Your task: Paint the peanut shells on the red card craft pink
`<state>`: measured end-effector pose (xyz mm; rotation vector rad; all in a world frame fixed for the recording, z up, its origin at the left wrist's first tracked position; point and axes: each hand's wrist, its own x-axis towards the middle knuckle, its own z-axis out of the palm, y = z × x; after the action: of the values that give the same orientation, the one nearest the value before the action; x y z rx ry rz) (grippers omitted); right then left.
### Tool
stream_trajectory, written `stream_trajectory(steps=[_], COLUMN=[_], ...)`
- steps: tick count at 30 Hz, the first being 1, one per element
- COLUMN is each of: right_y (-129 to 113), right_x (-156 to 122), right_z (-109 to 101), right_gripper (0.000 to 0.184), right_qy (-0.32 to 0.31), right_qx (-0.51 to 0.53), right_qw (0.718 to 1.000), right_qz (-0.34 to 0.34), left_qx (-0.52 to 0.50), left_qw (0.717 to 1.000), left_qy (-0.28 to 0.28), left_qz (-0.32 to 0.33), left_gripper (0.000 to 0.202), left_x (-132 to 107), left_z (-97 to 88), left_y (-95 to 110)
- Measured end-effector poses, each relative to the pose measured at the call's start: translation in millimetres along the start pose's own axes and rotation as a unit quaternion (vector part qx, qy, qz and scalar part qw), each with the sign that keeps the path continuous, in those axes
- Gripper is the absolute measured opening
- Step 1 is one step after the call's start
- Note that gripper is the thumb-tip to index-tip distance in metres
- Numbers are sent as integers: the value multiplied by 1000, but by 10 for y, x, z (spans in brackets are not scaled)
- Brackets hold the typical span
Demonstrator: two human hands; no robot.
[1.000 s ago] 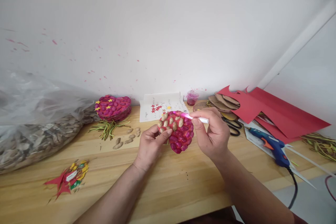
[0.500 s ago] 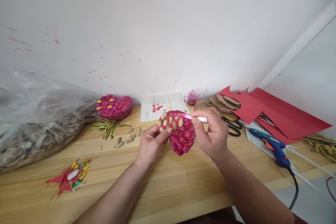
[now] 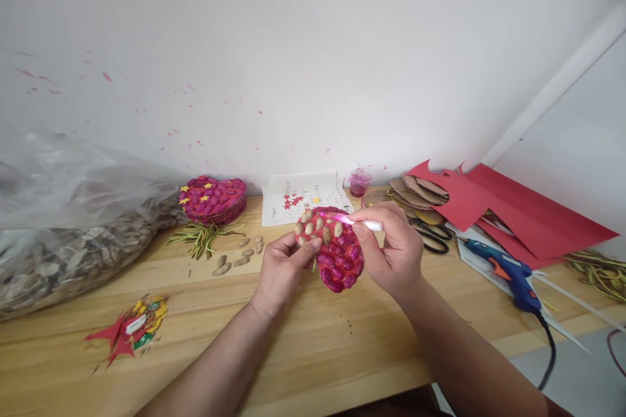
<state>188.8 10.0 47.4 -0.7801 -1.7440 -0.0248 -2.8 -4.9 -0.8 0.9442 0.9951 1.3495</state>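
Observation:
My left hand [image 3: 281, 267] pinches the left edge of a red heart-shaped card [image 3: 335, 251] covered with peanut shells, held tilted above the wooden table [image 3: 313, 345]. The lower shells are painted magenta and the upper ones are bare tan. My right hand [image 3: 391, 247] grips a thin white brush [image 3: 359, 221], its pink tip resting on the card's top shells. Both hands are closed on what they hold.
A stack of finished magenta hearts [image 3: 212, 199] sits at the back left, with green strips and loose peanut shells [image 3: 237, 257] near it. A clear bag of shells [image 3: 63, 228] fills the left. A paint cup [image 3: 359, 181], scissors [image 3: 433, 234], red paper [image 3: 513, 208] and blue glue gun [image 3: 506, 273] lie right.
The brush tip has slid a little leftward across the top shells, and the heart has dropped slightly lower in my left hand.

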Motion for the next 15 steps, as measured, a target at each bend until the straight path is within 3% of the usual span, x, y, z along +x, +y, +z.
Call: stream_trajectory(steps=[5, 8, 11, 15], right_y=[18, 111, 322, 767], right_x=[0, 41, 199, 560], right_z=[4, -53, -175, -285], right_gripper=[11, 10, 20, 27], right_qy=[16, 33, 69, 52], right_qx=[-26, -4, -50, -175], right_qw=[1000, 997, 984, 967], right_qz=[5, 75, 156, 176], left_qx=[-1, 1, 0, 5], left_qw=[1000, 1000, 999, 999], left_qy=[9, 25, 42, 42], left_qz=[1, -8, -17, -10], left_gripper=[39, 39, 40, 42], left_x=[14, 29, 40, 39], left_z=[4, 11, 19, 24], left_y=[-8, -11, -14, -27])
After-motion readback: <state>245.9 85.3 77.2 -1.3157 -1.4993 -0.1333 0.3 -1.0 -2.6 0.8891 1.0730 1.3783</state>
